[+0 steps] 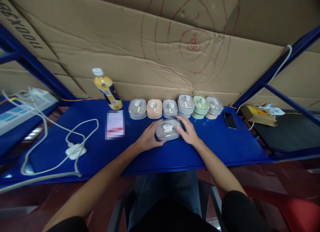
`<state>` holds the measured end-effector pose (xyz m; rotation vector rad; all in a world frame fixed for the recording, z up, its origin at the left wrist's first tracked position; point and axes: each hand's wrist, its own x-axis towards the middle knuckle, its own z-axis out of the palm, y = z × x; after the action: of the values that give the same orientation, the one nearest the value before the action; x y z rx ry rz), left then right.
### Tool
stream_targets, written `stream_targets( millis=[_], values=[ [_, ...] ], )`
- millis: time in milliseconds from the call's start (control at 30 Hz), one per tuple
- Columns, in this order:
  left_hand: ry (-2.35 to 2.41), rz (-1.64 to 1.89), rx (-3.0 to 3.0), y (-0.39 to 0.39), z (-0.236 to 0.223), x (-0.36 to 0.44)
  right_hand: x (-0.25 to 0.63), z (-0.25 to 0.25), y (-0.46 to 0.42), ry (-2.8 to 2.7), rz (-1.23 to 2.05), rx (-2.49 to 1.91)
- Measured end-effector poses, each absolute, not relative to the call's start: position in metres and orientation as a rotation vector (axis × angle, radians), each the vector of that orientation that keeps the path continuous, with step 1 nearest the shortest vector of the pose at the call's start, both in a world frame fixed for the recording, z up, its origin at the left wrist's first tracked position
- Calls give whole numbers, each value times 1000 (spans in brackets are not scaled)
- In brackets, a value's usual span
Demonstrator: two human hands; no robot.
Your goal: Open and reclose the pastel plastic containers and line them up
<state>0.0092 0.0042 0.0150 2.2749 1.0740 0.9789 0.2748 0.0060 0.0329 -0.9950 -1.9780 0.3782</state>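
Between both hands, just above the front part of the blue table, is a small grey box with a clear lid [168, 133]; a round sticker and a pale tab show on its top. My left hand [151, 137] wraps its left side, thumb along the lower front edge. At the right end, my right hand [188, 131] grips it with fingers behind and thumb near the lid. Behind it stands a row of similar lidded boxes: a grey box [138, 109], an orange box [154, 108] and a grey box [170, 108] stand singly, while the green box [200, 105] sits in a stack.
A yellow bottle [107, 92] with a white cap stands at the back left, a blurred card [115, 124] before it. White cable and an adapter [75, 151] lie on the left of the table [225, 145]. A phone [230, 120] rests at right. Cardboard [120, 52] walls the back.
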Motion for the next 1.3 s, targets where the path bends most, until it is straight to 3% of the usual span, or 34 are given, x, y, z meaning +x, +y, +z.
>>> stream_targets(
  millis=[200,400,600,767,967,1300],
  values=[
    [1621,1353,2019,32,48,38,300,36,21,-1551,421,-1164],
    [1940,1160,2018,81,64,95,288,37,15,-1642,398,-1173],
    [1928,1091,2112,81,56,125,285,37,14,-1708,383,-1173],
    [1960,1036,2252,78,65,81,283,35,13,-1716,403,-1161],
    [2490,792,1895,90,71,7,281,36,10,-1758,424,-1146],
    [2515,490,1815,97,58,-13,280,32,11,-1793,440,-1167]
  ],
)
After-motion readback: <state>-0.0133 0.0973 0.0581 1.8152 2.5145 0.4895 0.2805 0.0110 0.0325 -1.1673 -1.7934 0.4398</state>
